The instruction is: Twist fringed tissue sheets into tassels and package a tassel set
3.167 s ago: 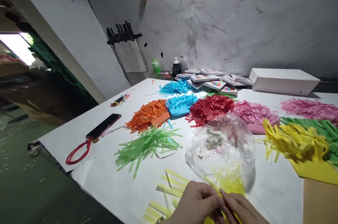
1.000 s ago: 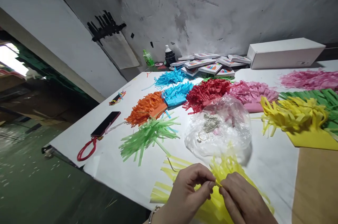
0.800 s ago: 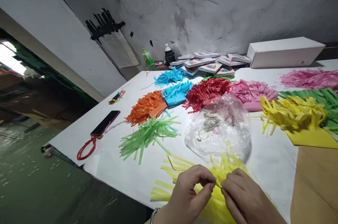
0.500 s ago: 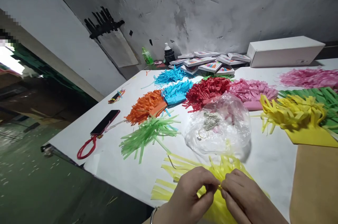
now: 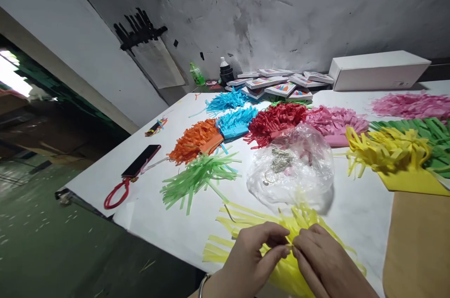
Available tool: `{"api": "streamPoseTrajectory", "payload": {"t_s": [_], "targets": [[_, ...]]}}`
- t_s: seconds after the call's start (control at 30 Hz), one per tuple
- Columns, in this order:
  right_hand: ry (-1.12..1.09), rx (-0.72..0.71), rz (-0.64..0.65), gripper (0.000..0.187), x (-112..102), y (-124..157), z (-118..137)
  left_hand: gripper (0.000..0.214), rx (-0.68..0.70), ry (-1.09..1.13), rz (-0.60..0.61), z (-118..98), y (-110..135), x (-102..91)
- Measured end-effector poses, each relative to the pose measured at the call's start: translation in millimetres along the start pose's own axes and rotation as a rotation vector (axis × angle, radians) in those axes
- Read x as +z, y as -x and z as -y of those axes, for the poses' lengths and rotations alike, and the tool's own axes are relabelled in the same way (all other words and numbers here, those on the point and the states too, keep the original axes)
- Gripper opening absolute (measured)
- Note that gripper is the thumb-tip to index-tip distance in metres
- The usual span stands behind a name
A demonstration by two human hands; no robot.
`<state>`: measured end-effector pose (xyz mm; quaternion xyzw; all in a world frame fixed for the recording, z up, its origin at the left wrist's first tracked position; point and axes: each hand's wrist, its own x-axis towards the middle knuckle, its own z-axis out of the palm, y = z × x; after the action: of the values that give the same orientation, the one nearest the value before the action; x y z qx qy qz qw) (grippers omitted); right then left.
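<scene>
A yellow fringed tissue-paper tassel (image 5: pixel 291 273) lies at the table's front edge, its cut strips fanned out to the left and upward. Over it, my left hand (image 5: pixel 255 251) has thumb and forefinger curled at a thin twisted bit of the yellow paper. Fingertip to fingertip with it, my right hand (image 5: pixel 321 256) pinches the same twist; its fingers are bent and hide most of what they grip. Just beyond the hands rests a clear plastic bag (image 5: pixel 291 181) with thin cord and a small ring in it. Left of the bag spreads a green paper fringe (image 5: pixel 197 178).
Orange (image 5: pixel 193 141), blue (image 5: pixel 235 122), red (image 5: pixel 277 122) and pink (image 5: pixel 335 122) fringe bundles line the back. Yellow fringe (image 5: pixel 390 150) and brown card (image 5: pixel 418 242) lie right. A phone (image 5: pixel 142 160) is near the left edge; a white box (image 5: pixel 379 73) stands by the wall.
The left thumb and forefinger have parted slightly at the yellow twist. Both hands stay nearly in place over the tassel. The view has shifted a little.
</scene>
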<state>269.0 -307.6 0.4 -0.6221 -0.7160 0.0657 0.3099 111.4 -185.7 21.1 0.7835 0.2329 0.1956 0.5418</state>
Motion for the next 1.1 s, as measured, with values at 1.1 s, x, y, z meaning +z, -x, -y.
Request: {"api": "streamPoseTrajectory", "payload": {"t_s": [1.1], "targets": [[0.320, -0.128, -0.234, 0.030, 41, 25, 11, 0.011, 0.033, -0.022, -0.826, 32, 4, -103.8]]}}
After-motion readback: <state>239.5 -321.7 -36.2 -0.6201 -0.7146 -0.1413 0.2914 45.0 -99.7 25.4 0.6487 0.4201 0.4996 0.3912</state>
